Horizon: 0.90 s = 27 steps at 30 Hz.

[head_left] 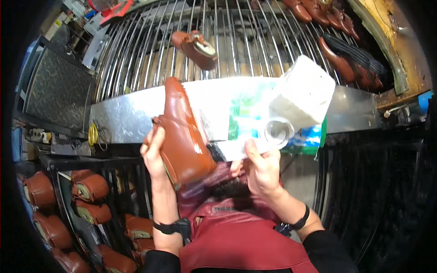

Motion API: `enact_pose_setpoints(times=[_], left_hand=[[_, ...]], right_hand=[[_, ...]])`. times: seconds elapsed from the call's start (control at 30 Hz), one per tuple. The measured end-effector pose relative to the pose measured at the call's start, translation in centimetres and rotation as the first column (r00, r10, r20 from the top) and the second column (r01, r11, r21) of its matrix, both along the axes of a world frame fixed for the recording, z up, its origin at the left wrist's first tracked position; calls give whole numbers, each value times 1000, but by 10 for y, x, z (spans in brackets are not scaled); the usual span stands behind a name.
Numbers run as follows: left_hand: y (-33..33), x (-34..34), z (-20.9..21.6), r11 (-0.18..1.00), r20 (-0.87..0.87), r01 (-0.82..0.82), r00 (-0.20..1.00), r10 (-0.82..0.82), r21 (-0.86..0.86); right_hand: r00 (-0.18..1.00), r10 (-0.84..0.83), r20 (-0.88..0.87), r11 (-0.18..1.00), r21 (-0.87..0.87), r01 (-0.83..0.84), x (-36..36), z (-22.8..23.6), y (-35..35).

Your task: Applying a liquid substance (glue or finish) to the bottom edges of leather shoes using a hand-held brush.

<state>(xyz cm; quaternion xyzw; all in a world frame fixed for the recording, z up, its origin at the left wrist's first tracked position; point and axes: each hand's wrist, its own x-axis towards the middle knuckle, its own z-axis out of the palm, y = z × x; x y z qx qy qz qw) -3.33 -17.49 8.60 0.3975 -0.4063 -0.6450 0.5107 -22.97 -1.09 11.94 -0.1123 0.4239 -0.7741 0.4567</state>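
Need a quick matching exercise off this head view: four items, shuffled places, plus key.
1. glossy brown leather shoe, toe up-picture
2. flat white tool with dark end
3. brown leather shoe with pale interior
4. dark-red apron

A. lying on the parallel metal bars
B. in the grip of the right hand
C. at the picture's lower edge
D. in the grip of the left hand

Pairs: 1-D, 2-B, 3-A, 4-C

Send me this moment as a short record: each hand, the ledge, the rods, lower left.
Left hand: gripping a brown shoe, toe pointing away
Right hand: holding a white tool, dark end beside the shoe's heel
Metal ledge: white block at right
Metal rods: another shoe, lying
Lower left: more brown shoes
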Motion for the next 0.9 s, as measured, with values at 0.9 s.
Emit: enact_pose_setpoints(times=[0.9], left_hand=[[52, 180, 33, 492, 422, 49, -444, 790, -869]], right_hand=[[929, -146, -339, 946, 226, 231, -13, -22, 35]])
